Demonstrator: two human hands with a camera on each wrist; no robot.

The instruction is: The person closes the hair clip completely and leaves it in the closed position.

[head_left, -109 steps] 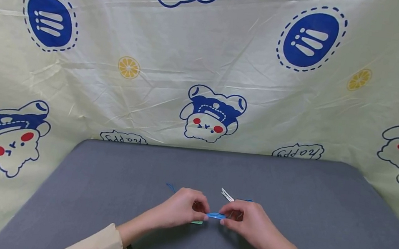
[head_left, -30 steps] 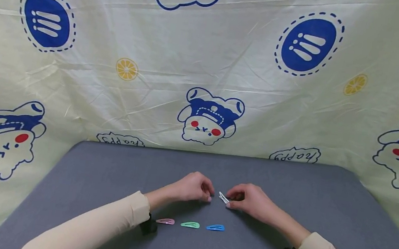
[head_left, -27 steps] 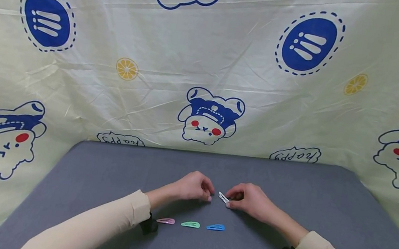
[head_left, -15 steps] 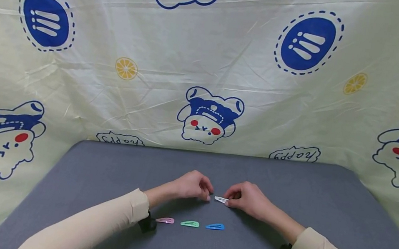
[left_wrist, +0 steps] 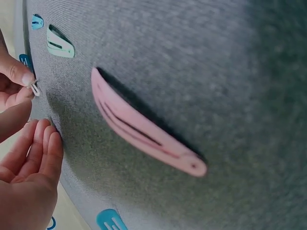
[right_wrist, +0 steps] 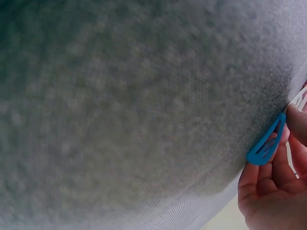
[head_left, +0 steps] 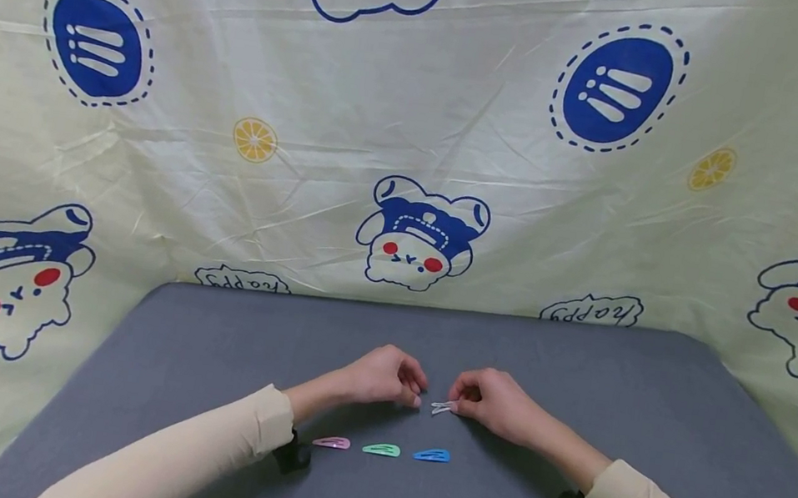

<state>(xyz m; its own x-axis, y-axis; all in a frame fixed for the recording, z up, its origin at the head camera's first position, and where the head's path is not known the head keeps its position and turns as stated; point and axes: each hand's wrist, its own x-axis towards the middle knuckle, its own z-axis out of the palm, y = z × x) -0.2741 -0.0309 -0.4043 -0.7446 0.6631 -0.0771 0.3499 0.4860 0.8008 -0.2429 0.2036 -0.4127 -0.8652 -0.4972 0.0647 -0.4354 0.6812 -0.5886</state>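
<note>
My right hand (head_left: 499, 405) pinches a white snap hair clip (head_left: 441, 407) between thumb and fingertips, just above the table. The clip's free end points left, its two parts spread apart. Close by on the left, my left hand (head_left: 385, 378) has loosely bent fingers and holds nothing. Nearer to me, a pink hair clip (head_left: 331, 442), a green hair clip (head_left: 382, 449) and a blue hair clip (head_left: 432, 454) lie in a row. Another blue hair clip (right_wrist: 266, 143) lies by my right fingers, hidden in the head view.
A further blue hair clip (left_wrist: 112, 219) lies beyond my left hand in the left wrist view. The grey table (head_left: 581, 357) ends at a pale printed cloth (head_left: 314, 204) hanging behind it. A dark wrist device (head_left: 292, 452) sits near the pink clip.
The blue clip earlier held by both hands now lies beside the green one. My right hand took the white clip and turned it; its parts looked together half a second ago, now spread.
</note>
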